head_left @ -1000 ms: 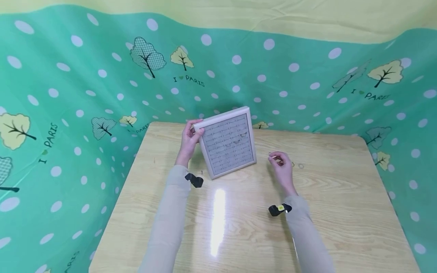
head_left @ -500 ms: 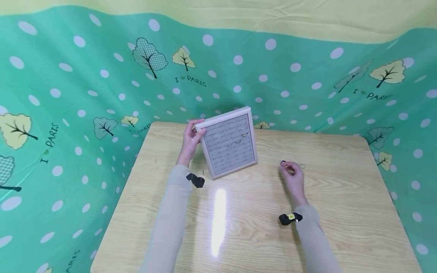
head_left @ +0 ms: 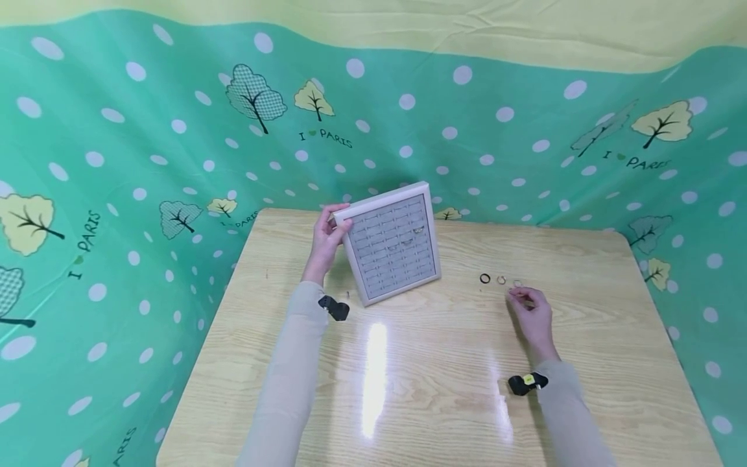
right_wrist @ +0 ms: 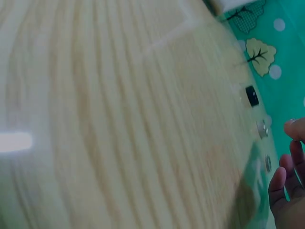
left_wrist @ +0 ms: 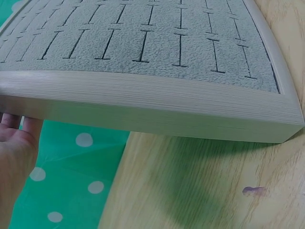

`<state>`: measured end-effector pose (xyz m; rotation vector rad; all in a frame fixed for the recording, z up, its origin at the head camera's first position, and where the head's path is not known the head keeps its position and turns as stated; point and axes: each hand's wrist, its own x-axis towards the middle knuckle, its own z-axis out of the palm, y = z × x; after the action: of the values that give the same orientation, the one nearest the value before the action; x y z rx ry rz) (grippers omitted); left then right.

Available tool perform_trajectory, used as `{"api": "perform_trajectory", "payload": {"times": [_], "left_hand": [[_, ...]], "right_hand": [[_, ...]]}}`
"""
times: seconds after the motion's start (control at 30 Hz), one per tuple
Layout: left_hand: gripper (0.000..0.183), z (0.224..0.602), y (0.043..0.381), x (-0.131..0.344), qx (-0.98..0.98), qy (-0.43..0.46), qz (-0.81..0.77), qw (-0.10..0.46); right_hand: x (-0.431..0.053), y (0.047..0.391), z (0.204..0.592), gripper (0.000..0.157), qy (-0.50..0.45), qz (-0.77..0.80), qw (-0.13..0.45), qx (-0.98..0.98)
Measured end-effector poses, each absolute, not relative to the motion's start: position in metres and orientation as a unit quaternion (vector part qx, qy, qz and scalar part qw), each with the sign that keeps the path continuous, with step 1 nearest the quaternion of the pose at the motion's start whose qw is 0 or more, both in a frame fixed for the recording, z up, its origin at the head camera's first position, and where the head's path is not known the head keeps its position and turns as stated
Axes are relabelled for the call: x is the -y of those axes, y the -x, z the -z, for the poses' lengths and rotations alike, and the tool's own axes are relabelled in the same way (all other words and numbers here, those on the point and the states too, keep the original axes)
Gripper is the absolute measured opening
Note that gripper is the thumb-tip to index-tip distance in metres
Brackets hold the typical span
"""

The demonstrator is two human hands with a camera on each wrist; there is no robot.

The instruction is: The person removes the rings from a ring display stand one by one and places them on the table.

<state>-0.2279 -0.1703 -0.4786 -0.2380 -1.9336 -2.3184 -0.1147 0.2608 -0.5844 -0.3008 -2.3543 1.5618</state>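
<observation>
At the left, we see the edge of the wooden surface [head_left: 432,376] slanting along a green patterned cloth [head_left: 117,214], with a stretch of wood grain between that edge and the board. The left arm reaches forward, one black wrist device [head_left: 334,308] at its cuff. The left hand [head_left: 322,243] has its fingers clamped on the upper left corner of the slotted board [head_left: 388,266], thumb on the frame's face. The board leans back, tilted, near the rear edge of the surface; we count three rings [head_left: 406,242] in its right-hand part.

Farther right, an open span of wood separates the board from three loose rings in a row, each apart from the next: one black ring [right_wrist: 251,96], one gold-coloured ring [right_wrist: 262,129] and one silver ring [right_wrist: 268,163].

At the right, the right arm slants inward, one wrist device at its cuff. The right hand [head_left: 532,318] has bent fingers, their tips just beside the silver ring; whether they pinch anything, we cannot tell. Beyond it, a wide stretch of wood runs to the right edge.
</observation>
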Motion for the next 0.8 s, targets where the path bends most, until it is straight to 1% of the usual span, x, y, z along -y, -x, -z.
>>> {"api": "perform_trajectory", "payload": {"times": [0.07, 0.33, 0.53, 0.8], "left_hand": [[0.037, 0.478, 0.228, 0.171, 0.637, 0.074, 0.765, 0.052], [0.038, 0.468, 0.224, 0.171, 0.636, 0.071, 0.767, 0.037], [0.038, 0.455, 0.215, 0.168, 0.64, 0.074, 0.764, 0.035], [0.038, 0.454, 0.215, 0.167, 0.635, 0.074, 0.768, 0.036]], "right_hand": [[-0.27, 0.115, 0.593, 0.015, 0.106, -0.531, 0.152, 0.827], [-0.29, 0.122, 0.599, 0.013, 0.125, -0.488, 0.173, 0.847], [-0.296, 0.134, 0.598, 0.016, 0.181, -0.509, 0.142, 0.83], [-0.302, 0.143, 0.599, 0.017, 0.192, -0.464, 0.123, 0.856]]}}
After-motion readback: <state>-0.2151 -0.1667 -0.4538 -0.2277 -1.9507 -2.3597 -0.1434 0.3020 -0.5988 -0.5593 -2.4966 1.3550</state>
